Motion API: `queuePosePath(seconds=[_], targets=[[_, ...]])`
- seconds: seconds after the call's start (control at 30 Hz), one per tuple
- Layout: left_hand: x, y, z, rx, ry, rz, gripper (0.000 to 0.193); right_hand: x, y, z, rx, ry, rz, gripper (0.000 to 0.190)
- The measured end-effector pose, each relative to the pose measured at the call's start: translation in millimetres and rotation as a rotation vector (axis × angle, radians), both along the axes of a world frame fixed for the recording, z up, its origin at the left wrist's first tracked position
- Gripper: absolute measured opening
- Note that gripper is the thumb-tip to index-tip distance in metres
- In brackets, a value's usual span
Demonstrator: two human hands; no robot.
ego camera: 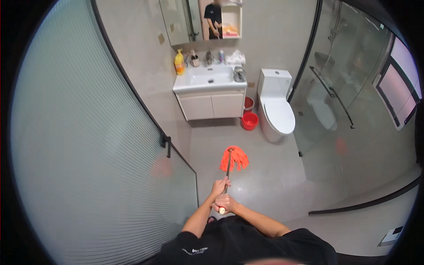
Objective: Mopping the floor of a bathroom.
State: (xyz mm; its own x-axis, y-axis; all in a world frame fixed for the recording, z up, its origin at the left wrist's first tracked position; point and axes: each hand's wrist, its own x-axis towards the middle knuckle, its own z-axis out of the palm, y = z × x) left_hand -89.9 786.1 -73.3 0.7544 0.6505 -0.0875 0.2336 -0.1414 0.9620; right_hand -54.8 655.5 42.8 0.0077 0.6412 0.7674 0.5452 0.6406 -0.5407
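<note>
Both of my hands grip the metal handle of a string mop. My left hand [220, 186] is closed around the pole farther down, towards the mop head. Nearer my body, my right hand [225, 202] wraps the pole's top end, where a red band and a pale end cap stick out. The handle [229, 163] runs forward from my hands to the orange mop head [234, 158], whose strands lie fanned on the grey floor [265, 185].
A ribbed glass door [99, 139] with a black handle [168, 146] stands at left. Ahead are a white washbasin cabinet [212, 106], red buckets [249, 121] and a white toilet [279, 116]. A clear glass shower panel [328, 139] is at right.
</note>
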Motion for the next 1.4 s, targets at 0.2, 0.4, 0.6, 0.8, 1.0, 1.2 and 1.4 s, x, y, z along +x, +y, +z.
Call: queuePosePath(seconds=[0.2,0.4,0.6,0.8,1.0,1.2,1.4], targets=[[-106.1,-45.0,-12.1,-0.226,0.223,0.205,0.035,52.3,32.7,14.8,-0.035,-0.026,-0.114,0.030],[-306.2,-120.2,-123.2,-0.077,0.948,-0.152,0.050,45.5,-8.2,24.1,-0.122,0.027,-0.271,0.044],[-285.6,-108.1,-97.8,-0.338,0.818,0.232,0.045,-0.6,-42.1,83.3,-0.008,0.222,-0.280,0.044],[-145.3,-105.0,36.1,0.297,0.110,0.092,0.085,-29.3,-76.7,134.0,0.013,0.388,-0.219,0.043],[-48.8,-108.9,136.3,0.690,-0.335,-0.246,0.044,-56.3,-107.9,170.8,0.008,0.446,-0.127,0.043],[-12.9,-159.8,149.6,0.363,-0.410,-0.379,0.048,-43.6,-156.2,211.8,0.024,0.483,-0.199,0.035],[5.2,-201.1,207.1,0.339,-0.602,-0.491,0.049,-48.3,-197.8,258.1,0.254,0.594,-0.466,0.030]])
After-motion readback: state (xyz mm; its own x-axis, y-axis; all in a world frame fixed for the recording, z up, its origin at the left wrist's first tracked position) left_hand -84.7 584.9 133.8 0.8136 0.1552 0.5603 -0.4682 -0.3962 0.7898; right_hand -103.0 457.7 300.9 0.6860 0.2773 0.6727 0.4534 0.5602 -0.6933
